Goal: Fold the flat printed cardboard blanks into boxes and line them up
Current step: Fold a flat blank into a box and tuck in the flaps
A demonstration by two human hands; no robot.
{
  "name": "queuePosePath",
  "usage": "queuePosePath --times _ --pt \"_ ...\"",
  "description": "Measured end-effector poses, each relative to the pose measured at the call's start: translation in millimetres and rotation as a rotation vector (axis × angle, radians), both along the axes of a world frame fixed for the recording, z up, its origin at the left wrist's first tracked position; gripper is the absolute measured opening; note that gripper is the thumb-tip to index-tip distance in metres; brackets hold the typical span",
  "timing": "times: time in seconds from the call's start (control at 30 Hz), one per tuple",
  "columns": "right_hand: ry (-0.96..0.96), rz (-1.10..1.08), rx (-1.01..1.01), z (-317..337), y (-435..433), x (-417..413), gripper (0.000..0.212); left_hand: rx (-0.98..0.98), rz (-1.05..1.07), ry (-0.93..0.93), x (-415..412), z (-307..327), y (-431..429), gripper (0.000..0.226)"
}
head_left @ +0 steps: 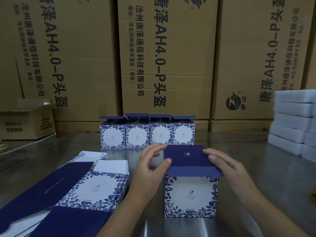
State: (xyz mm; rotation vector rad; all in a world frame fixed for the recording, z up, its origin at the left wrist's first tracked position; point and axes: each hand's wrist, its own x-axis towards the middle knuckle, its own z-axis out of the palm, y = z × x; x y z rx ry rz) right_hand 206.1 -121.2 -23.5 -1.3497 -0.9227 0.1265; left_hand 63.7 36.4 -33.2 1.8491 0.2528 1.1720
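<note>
A blue-and-white floral box (191,197) stands upright on the steel table (256,168) in front of me. Its dark blue lid flap (185,156) lies folded over the top, the tuck tab hanging over the front edge. My left hand (152,165) holds the lid's left edge, thumb on the front corner and fingers at the back corner. My right hand (224,165) rests on the lid's right side with fingers extended. A stack of flat printed blanks (82,190) lies at the left. Several folded boxes (147,134) stand in a row at the back, top flaps open.
Large brown shipping cartons (167,57) form a wall behind the table. A small open carton (27,120) sits at the far left. Stacked white foam pads (294,122) fill the right edge. Something yellow (314,190) shows at the right border.
</note>
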Motion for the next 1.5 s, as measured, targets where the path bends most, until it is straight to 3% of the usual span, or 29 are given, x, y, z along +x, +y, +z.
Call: queuePosePath --times 0.33,0.53,0.67,0.8,1.5 --pt "-0.333 -0.151 0.097 -3 4 -13 0.018 0.312 0.067 0.004 1 8 -19 0.043" --pt "-0.503 -0.213 0.093 -5 5 -11 0.020 0.248 0.049 0.027 3 4 -20 0.038" --pt "-0.540 -0.223 0.094 -7 6 -10 0.022 0.363 0.080 0.039 5 3 -23 0.021" --pt "-0.552 -0.223 0.107 -7 7 -10 0.022 0.399 0.073 0.040 7 0 -21 0.032" --pt "-0.578 -0.196 0.001 -8 6 -18 0.022 0.430 0.152 -0.025 11 -3 -29 0.029"
